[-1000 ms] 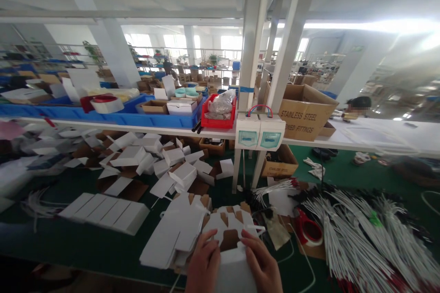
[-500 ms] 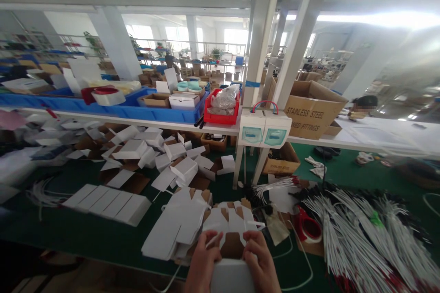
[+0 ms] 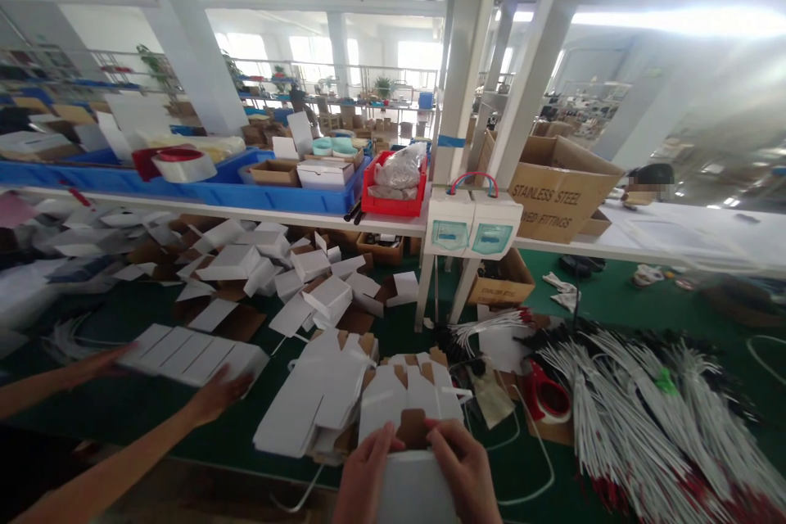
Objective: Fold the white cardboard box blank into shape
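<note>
At the bottom centre my left hand and my right hand both grip a small white cardboard box. Its brown inner flap stands open between my thumbs. My fingers curl round its top edge on either side. Just beyond it lies a heap of flat white box blanks on the green table.
Another person's two arms reach in from the left and hold a row of finished white boxes. Loose folded boxes are piled behind. White cables and a red tape dispenser lie on the right. A white shelf post stands ahead.
Another person's arms have come in from the left and taken hold of the row of white boxes. My hands stay on the small box, flap still open.
</note>
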The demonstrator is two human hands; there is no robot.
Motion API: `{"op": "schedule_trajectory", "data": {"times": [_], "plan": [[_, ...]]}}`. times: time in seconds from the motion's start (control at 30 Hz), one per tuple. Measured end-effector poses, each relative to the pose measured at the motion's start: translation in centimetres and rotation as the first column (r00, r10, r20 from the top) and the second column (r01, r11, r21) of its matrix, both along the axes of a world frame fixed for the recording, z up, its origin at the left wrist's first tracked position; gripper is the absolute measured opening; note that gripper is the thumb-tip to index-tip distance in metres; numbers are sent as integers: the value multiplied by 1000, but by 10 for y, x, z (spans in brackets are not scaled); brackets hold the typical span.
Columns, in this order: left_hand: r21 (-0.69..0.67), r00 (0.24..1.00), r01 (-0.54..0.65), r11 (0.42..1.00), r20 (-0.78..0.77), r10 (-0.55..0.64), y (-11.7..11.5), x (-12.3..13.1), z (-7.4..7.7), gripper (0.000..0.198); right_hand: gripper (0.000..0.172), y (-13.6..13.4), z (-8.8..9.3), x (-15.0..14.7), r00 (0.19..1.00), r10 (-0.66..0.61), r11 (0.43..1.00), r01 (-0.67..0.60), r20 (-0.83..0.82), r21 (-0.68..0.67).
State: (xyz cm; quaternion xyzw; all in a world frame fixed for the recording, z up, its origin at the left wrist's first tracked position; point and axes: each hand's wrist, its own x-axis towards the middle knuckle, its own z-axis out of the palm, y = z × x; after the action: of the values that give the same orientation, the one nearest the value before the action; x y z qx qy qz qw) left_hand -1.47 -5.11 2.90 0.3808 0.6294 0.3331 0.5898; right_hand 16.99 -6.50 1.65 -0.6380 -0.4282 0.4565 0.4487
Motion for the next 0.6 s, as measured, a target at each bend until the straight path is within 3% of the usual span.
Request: {"op": "schedule_trajectory", "data": {"times": [0.17, 0.27, 0.37, 0.47, 0.6], "plan": [[-5, 999, 33, 999, -4, -33, -3, 1, -8, 88, 66, -3, -9, 3, 999, 48, 998, -48, -4, -46], [70, 998, 61, 996, 11, -62, -5, 6, -11, 82, 65, -5, -14, 8, 997, 69, 995, -71, -39, -72], [158, 997, 64, 985, 33, -70, -6, 9, -9, 72, 58, -4, -13, 12, 993, -20, 999, 17, -114, -32], [221, 997, 39, 975, 62, -54, -6, 11, -5, 66, 77, 4, -6, 15, 975, -132, 991, 134, -179, 3], [226, 998, -14, 974, 67, -1, -8, 15, -5, 66, 70, 23, 10, 16, 970, -7, 985, -35, -243, -167]]}}
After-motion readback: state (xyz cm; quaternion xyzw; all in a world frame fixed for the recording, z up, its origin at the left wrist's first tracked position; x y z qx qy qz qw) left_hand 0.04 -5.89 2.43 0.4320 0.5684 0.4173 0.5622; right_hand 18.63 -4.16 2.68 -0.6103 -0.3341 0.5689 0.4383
